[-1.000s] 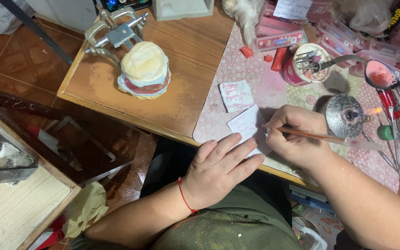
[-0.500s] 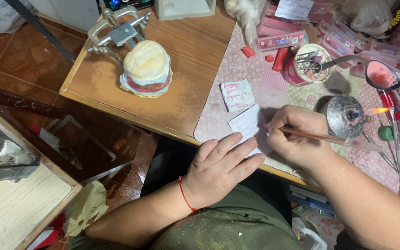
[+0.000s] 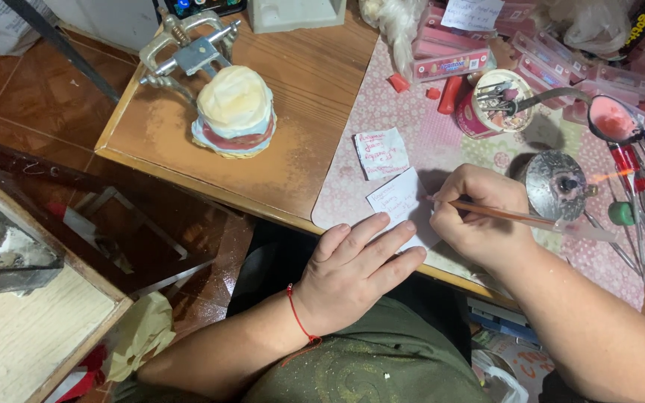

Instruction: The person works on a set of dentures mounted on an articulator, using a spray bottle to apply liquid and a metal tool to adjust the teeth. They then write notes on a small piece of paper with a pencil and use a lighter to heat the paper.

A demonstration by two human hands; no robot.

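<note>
Two hands share your paper slip: left hand flat, fingers spread, pinning it; right hand just beside, gripping a pen.

Paper slip between hands (on mat)

Pink floral-patterned mat, white paper slip — red wrist string, perhaps amber pen.

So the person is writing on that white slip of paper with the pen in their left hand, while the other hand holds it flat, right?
Not quite. The head view shows the pen in the right hand, writing on the white slip. The left hand is the one holding it flat.
</note>
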